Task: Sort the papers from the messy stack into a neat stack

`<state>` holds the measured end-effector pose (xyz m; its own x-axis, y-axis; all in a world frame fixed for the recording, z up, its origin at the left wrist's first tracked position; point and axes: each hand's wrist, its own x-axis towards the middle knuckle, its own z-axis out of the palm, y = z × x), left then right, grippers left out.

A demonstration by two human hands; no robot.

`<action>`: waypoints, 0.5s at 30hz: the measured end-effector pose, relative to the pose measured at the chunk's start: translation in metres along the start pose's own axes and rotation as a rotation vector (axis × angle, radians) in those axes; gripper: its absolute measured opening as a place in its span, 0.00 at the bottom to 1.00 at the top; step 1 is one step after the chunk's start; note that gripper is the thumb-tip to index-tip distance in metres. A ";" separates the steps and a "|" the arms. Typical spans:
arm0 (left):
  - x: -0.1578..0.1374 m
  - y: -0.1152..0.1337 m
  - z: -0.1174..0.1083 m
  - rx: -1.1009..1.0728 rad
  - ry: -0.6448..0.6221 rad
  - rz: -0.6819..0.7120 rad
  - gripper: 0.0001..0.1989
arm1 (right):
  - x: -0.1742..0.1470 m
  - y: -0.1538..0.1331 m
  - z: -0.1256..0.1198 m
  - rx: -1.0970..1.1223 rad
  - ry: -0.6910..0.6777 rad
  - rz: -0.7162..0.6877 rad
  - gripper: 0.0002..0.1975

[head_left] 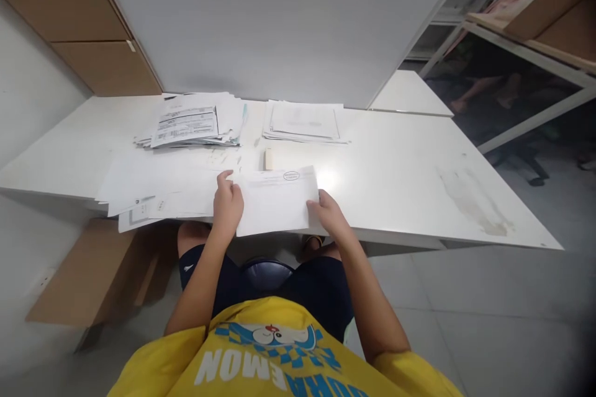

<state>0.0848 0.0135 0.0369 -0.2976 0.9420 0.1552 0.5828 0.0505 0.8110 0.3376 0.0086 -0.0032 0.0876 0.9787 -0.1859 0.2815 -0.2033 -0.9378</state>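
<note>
A white paper sheet with an oval stamp and faint print near its far edge lies between my hands over the table's front edge. My right hand pinches its right side, thumb on top. At the sheet's left edge is my left hand, fingers curled against it and the index finger raised. Loose white papers spread to the left of that hand, some overhanging the table edge. Just beyond the sheet stands a small cream-coloured block.
On the white table a printed paper stack sits at the back left and a smaller paper pile at the back middle. A grey panel rises behind. Cardboard boxes are at the left; another person's legs show far right.
</note>
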 end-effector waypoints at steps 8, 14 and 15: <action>0.037 -0.008 0.024 0.341 -0.288 0.108 0.16 | 0.018 0.003 -0.010 0.116 -0.055 0.140 0.18; 0.043 -0.015 0.044 0.329 -0.224 0.184 0.17 | 0.014 0.005 -0.031 0.209 0.030 0.147 0.20; 0.043 -0.016 0.048 0.333 -0.221 0.229 0.16 | 0.013 0.007 -0.033 0.229 0.048 0.156 0.20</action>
<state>0.0989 0.0693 0.0041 0.0149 0.9877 0.1557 0.8370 -0.0975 0.5385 0.3717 0.0191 -0.0024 0.1595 0.9326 -0.3238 0.0381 -0.3336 -0.9420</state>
